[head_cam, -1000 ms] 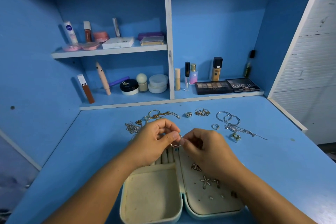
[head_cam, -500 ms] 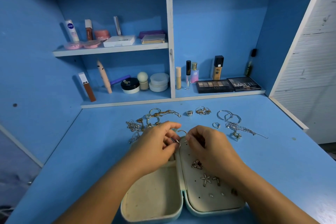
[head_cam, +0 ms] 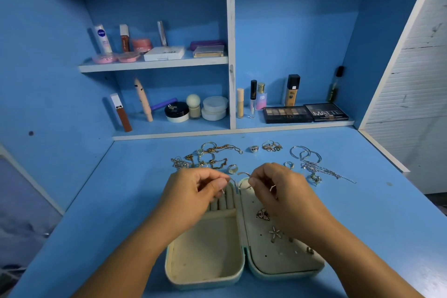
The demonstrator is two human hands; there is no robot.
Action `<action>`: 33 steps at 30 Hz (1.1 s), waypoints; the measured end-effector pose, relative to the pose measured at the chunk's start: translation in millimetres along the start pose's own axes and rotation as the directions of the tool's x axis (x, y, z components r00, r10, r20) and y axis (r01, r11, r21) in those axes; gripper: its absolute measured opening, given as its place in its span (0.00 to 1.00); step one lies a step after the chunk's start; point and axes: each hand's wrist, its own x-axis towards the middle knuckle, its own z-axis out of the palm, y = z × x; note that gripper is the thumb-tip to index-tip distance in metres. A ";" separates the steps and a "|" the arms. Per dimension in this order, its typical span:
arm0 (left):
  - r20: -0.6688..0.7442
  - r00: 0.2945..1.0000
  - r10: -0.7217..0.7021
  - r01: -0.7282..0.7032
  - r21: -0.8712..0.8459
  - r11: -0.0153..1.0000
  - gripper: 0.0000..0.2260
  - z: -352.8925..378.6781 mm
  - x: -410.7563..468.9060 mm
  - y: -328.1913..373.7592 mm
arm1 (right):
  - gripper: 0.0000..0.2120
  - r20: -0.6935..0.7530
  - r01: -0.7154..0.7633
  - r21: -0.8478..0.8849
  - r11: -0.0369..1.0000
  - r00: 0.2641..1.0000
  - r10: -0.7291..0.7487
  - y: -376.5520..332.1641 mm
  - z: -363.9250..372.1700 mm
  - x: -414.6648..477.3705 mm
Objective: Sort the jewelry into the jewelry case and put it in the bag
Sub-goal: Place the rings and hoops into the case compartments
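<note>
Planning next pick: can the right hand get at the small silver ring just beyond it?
Likely yes: the ring lies uncovered on the desk past the right hand, though that hand pinches a hoop.

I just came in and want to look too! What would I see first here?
Two hands in the middle: the left hand pinches a small silver piece, the right hand a thin silver hoop, over an open cream jewelry case. Behind them, shiny jewelry lies scattered on the blue table, with makeup on the shelves at the back.
</note>
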 end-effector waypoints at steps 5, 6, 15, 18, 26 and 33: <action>-0.125 0.990 -0.064 0.066 0.005 0.998 0.06 -9.9 -30.0 -4.3 | 0.07 0.026 0.040 -0.032 0.999 0.999 -0.040 -17.1 13.3 -9.5; -0.173 0.981 -0.091 0.092 -0.002 0.996 0.06 -10.6 -35.6 -5.9 | 0.08 0.035 0.049 -0.037 0.998 0.998 -0.048 -20.0 15.9 -11.0; -0.307 0.951 0.015 0.117 0.405 0.907 0.05 -19.2 -69.9 -8.8 | 0.09 0.080 0.029 -0.305 0.952 0.997 -0.005 -37.6 41.3 -23.7; -0.226 0.973 0.040 0.106 0.599 0.794 0.05 -22.3 -69.6 -7.9 | 0.11 0.136 -0.046 -0.424 0.905 0.984 0.114 -49.2 46.6 -24.1; -0.137 0.991 -0.010 0.111 0.758 0.643 0.07 -20.2 -61.9 -7.9 | 0.14 0.151 -0.138 -0.548 0.825 0.954 0.259 -60.4 53.1 -21.9; -0.159 0.987 -0.036 0.121 0.565 0.816 0.02 -23.1 -64.6 -18.8 | 0.12 0.120 -0.155 -0.553 0.819 0.957 0.262 -60.2 54.0 -20.9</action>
